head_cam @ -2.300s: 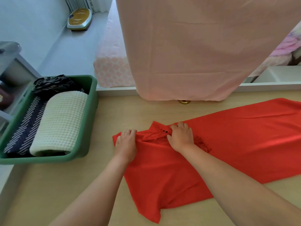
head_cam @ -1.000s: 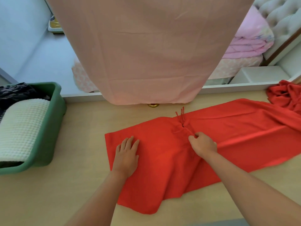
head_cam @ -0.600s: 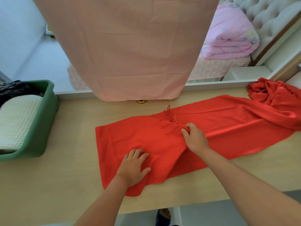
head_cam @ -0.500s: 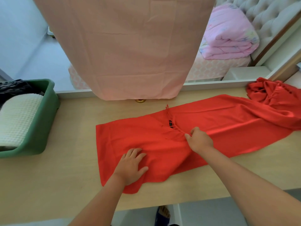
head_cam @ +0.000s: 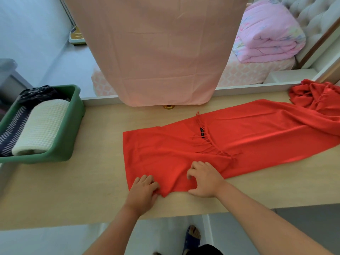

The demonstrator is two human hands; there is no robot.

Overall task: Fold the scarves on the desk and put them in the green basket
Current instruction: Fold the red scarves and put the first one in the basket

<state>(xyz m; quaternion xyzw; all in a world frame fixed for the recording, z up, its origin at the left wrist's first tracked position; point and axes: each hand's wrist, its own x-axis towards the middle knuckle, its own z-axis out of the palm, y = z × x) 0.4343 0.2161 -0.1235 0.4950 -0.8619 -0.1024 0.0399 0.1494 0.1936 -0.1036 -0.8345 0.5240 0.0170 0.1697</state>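
Note:
A red scarf lies along the desk, doubled over at its left end, with its fringed end resting on top near the middle. Its other end is bunched up at the far right. My left hand grips the scarf's near edge close to the left corner, fingers curled into the cloth. My right hand holds the same edge a little to the right, curled fingers on top and thumb at the hem. The green basket stands at the desk's left end.
In the basket lie a rolled cream waffle scarf, a navy striped one and a dark patterned one. A pink cloth hangs over the desk's far edge. The near desk edge runs just below my wrists.
Both hands have moved toward me, from the scarf's middle and fringe to its near edge. The fringed end now lies loose on top.

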